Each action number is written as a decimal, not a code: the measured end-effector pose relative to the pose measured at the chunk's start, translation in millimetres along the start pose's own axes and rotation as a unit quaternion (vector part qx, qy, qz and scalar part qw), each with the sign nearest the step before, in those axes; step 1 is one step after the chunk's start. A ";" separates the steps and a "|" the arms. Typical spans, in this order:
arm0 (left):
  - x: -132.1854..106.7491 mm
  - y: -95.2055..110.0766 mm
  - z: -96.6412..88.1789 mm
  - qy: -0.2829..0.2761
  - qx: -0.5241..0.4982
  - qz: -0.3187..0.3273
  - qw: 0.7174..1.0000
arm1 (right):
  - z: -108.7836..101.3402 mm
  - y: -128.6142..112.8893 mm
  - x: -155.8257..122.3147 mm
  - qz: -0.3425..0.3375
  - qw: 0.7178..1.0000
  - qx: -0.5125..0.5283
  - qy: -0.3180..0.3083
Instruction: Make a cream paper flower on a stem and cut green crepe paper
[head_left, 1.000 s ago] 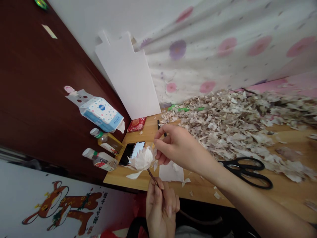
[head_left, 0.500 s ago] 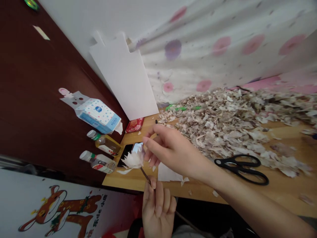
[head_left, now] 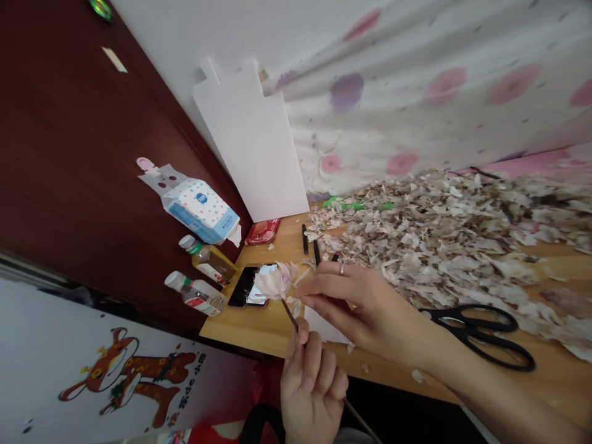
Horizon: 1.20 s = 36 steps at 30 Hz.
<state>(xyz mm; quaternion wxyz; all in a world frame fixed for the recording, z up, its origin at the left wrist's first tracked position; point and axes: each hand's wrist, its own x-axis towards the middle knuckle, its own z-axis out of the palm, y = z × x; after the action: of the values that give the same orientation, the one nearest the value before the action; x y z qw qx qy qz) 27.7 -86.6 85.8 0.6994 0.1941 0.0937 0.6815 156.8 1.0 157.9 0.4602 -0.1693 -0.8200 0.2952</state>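
My left hand [head_left: 314, 382] is wrapped round a thin brown stem [head_left: 289, 313], which runs on below the hand to the lower right. At the stem's top sits a pale flower [head_left: 274, 282] with white and faintly pink petals, tilted up to the left. My right hand [head_left: 346, 302], with a ring on one finger, reaches in from the right. Its thumb and fingertips are pinched together at the flower's right edge, on a pale petal [head_left: 296, 302]. The fingers partly hide that petal.
A large heap of dry petals [head_left: 430, 228] covers the table's right and back. Black scissors [head_left: 490, 333] lie right of my forearm. A phone [head_left: 243, 287], two bottles [head_left: 198, 296], a hanging tissue pack [head_left: 201, 209], a red packet [head_left: 263, 232] and a white board [head_left: 254, 142] are at left.
My right hand has turned and closed its fingers at the flower's edge. The flower has turned and looks more compact. The whole view has shifted, moving things rightward in the picture.
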 end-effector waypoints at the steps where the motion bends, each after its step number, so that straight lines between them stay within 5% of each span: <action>1: 0.4 -0.6 0.7 0.001 -0.005 -0.003 1.000 | 0.3 2.2 -1.9 -0.004 1.000 0.003 -0.009; 13: 1.0 -6.4 3.4 -0.054 -0.071 -0.021 0.996 | 2.8 8.3 0.7 -0.021 1.000 0.006 -0.017; 36: -0.4 -6.0 -1.9 -0.074 -0.161 -0.043 0.983 | 0.7 6.6 0.4 -0.008 1.000 -0.022 -0.007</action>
<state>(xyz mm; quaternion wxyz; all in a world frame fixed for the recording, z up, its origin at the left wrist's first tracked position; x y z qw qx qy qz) 32.4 -86.6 81.6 0.7549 0.1253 -0.0611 0.6409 156.1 6.0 153.7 0.4528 -0.1707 -0.8311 0.2741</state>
